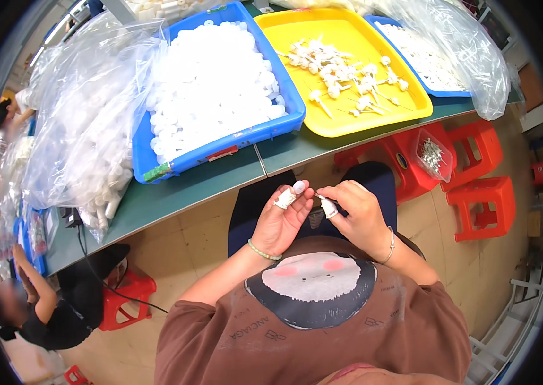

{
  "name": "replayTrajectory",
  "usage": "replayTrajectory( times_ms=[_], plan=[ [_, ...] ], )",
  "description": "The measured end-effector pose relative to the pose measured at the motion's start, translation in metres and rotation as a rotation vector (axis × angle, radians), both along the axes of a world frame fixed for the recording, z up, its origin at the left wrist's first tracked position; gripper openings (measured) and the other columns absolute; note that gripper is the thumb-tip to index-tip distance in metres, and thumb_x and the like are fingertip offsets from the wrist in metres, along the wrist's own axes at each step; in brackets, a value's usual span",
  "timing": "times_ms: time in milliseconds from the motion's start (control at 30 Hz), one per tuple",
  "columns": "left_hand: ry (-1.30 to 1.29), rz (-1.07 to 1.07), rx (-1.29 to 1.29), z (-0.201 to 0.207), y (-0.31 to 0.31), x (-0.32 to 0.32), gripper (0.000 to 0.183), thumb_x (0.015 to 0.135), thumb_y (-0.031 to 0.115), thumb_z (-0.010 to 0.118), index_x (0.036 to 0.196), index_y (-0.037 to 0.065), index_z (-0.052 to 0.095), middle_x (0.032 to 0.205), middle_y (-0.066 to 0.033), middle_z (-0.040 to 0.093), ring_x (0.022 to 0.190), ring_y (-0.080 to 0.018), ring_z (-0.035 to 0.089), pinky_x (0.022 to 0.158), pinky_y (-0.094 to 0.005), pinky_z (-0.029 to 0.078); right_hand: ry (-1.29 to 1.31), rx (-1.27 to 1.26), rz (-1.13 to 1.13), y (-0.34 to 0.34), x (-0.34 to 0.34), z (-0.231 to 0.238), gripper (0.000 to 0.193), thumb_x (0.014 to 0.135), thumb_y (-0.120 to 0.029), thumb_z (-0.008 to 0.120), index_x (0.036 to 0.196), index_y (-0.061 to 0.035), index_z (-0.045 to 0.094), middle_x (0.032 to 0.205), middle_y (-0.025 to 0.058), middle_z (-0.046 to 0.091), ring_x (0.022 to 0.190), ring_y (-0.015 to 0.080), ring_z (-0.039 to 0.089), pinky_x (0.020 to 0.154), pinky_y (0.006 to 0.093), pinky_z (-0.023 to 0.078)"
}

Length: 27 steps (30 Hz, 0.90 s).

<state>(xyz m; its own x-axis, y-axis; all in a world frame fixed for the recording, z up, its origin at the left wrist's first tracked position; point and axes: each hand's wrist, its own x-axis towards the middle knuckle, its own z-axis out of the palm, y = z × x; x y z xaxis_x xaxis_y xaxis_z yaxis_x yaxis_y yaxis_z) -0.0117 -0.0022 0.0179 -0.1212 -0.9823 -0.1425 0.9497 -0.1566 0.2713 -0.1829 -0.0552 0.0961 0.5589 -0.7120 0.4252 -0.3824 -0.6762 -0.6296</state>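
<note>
Above my lap, just off the table's near edge, both hands are held close together. My left hand (278,221) is turned palm up, its fingers curled around a small white rounded piece (298,187) at the fingertips. White wrapping (284,198) covers part of one finger. Thumb and forefinger of my right hand (360,215) are pinched together beside the left fingertips; whatever they grip is too small to make out. A white cover (329,207) sits on a digit of that hand. Beyond them, a yellow tray (323,122) bears white pieces with thin stems (329,64).
A blue tray (298,119) heaped with white caps stands on the green table (188,199), beside a clear bag (85,109) of white parts. Farther right is another blue tray (454,94). Red stools (486,205) stand below; one bears a clear tub (432,157). Another person (60,301) sits left.
</note>
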Motion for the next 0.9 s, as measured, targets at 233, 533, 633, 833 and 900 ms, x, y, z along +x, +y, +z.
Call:
replayTrajectory(
  times_ms=[233,533,633,833,900],
  plan=[
    [-0.056,0.019,-0.002,0.003,0.000,0.000,0.016,0.087,0.013,0.063,0.101,0.007,0.058,0.118,-0.0098,0.059,0.109,-0.0214,0.058,0.096,-0.0329,0.049,0.049,-0.070,-0.041,0.000,0.001,-0.003,0.025,0.068,0.000,0.068,0.093,-0.0029,0.063,0.077,0.0094,0.059,0.073,0.0273,0.059,0.063,0.0350,0.049],
    [-0.346,0.073,0.031,0.012,0.000,-0.005,0.027,0.087,0.005,0.061,0.114,0.004,0.054,0.115,-0.0091,0.059,0.106,-0.0184,0.058,0.094,-0.0302,0.049,0.145,-0.226,-0.019,0.000,0.005,0.011,0.027,0.066,-0.001,0.067,0.093,-0.0056,0.063,0.077,0.0060,0.057,0.072,0.0256,0.055,0.060,0.0346,0.044],
    [-0.336,0.024,0.042,0.012,0.002,-0.007,0.032,0.088,0.006,0.060,0.120,0.002,0.053,0.113,-0.0076,0.060,0.104,-0.0157,0.058,0.093,-0.0286,0.049,0.114,-0.248,-0.001,-0.005,0.005,0.004,0.028,0.069,0.000,0.065,0.096,-0.0047,0.059,0.081,0.0078,0.055,0.074,0.0277,0.055,0.061,0.0363,0.043],
    [-0.334,-0.008,0.059,0.006,0.000,-0.005,0.028,0.089,0.006,0.060,0.116,0.002,0.056,0.109,-0.0067,0.062,0.101,-0.0146,0.059,0.092,-0.0277,0.049,-0.061,0.170,0.065,0.000,0.008,-0.013,0.019,0.079,0.003,0.059,0.096,-0.0009,0.051,0.087,0.0154,0.052,0.075,0.0347,0.055,0.063,0.0397,0.046],
    [-0.329,-0.013,0.072,0.005,0.000,-0.007,0.027,0.088,0.007,0.061,0.115,0.002,0.058,0.107,-0.0059,0.062,0.100,-0.0146,0.059,0.092,-0.0278,0.049,-0.040,0.097,0.082,-0.004,0.006,-0.021,0.018,0.080,0.002,0.060,0.095,-0.0005,0.051,0.086,0.0155,0.052,0.075,0.0338,0.056,0.062,0.0386,0.047]
  ],
)
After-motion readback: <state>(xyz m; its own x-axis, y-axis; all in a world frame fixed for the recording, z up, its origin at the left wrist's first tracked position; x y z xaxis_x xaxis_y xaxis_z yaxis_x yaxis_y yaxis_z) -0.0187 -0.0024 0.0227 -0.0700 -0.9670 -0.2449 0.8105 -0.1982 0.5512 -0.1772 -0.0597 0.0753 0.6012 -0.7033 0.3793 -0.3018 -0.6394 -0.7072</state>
